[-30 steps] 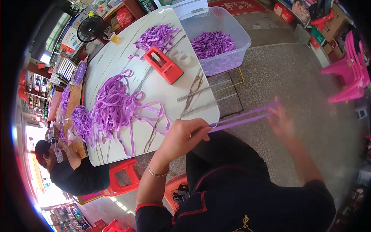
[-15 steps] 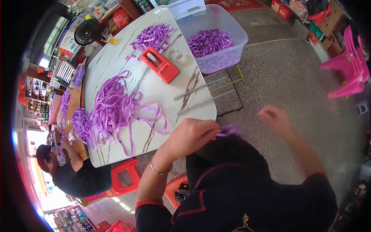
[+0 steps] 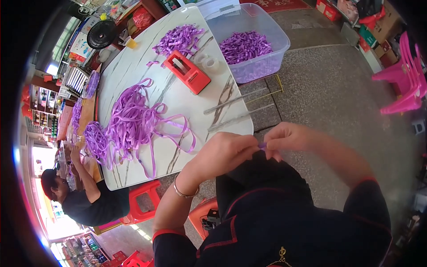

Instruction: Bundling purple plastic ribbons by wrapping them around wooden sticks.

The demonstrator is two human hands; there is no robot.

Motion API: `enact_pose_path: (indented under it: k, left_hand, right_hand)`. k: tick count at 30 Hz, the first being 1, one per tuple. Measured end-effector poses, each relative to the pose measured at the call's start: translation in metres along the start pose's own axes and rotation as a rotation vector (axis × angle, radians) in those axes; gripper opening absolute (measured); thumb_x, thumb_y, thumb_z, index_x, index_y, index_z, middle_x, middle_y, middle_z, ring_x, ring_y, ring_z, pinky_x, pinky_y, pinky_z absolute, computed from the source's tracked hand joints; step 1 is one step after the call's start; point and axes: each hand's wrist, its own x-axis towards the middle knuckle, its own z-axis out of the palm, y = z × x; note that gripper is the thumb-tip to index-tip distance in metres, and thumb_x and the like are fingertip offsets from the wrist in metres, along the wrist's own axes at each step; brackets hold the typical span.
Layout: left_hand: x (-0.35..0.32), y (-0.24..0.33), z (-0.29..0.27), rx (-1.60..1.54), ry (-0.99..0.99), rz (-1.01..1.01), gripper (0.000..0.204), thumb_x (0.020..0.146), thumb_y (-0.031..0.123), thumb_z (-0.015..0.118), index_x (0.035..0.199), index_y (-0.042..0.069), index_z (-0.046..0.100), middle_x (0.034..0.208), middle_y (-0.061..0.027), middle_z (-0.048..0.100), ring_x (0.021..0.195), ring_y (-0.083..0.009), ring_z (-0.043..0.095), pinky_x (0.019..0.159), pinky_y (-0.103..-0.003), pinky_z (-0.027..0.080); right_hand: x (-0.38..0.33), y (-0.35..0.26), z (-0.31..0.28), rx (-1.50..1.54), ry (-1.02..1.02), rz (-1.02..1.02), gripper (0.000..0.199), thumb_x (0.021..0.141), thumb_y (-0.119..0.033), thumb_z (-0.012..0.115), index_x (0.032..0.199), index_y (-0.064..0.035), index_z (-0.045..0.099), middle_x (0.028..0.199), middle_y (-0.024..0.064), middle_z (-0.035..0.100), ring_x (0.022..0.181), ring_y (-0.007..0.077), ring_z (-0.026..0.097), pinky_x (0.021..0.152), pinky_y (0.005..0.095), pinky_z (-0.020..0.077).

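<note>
Fingertips of both hands meet over the person's lap, just off the near edge of the white marble-patterned table. Between them sits a small piece of purple ribbon, pinched from the left by the left hand and from the right by the right hand; only a short purple bit shows where the fingers touch, the rest hidden inside the grips. Both sets of fingers are curled and pressed together on it.

On the table, well apart from the hands, lies a loose tangle of long purple ribbon strands. Beyond it stands a red plastic tape dispenser, with a heap of cut purple ribbon pieces behind. A clear plastic tub of more purple pieces stands at the table's far right edge. Another person in a dark top sits at the left end.
</note>
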Motion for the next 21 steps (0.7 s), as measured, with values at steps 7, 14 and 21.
enact_pose_path:
  k: [7,14,21]
  left_hand:
    - [0.001,-0.021,0.007,-0.927,-0.141,-0.504,0.020,0.091,0.017,0.051,0.083,0.001,0.059,0.062,0.0019,0.057,0.054,-0.0030,0.055,0.045,-0.015,0.036]
    - [0.012,-0.020,0.005,-0.854,-0.154,-0.415,0.017,0.090,0.015,0.052,0.081,0.002,0.059,0.062,0.0007,0.057,0.054,-0.0040,0.055,0.047,-0.016,0.038]
    - [0.013,-0.039,0.015,-1.186,-0.253,-0.508,0.016,0.088,0.014,0.054,0.082,0.000,0.060,0.066,-0.0027,0.059,0.060,-0.0081,0.059,0.053,-0.020,0.043]
  right_hand:
    - [-0.003,-0.007,0.001,-0.871,0.372,-0.479,0.029,0.090,-0.028,0.051,0.079,-0.0026,0.061,0.069,0.0020,0.061,0.069,0.0086,0.056,0.063,0.0226,0.0395]
    - [-0.005,-0.005,-0.004,0.005,0.156,-0.029,0.029,0.090,-0.026,0.052,0.082,0.0007,0.060,0.076,0.0045,0.062,0.071,0.0115,0.058,0.066,0.0250,0.0468]
    - [-0.011,-0.003,-0.001,-0.681,0.342,-0.348,0.021,0.087,-0.019,0.055,0.079,-0.0010,0.063,0.065,0.0031,0.061,0.064,0.0090,0.058,0.064,0.0229,0.0436]
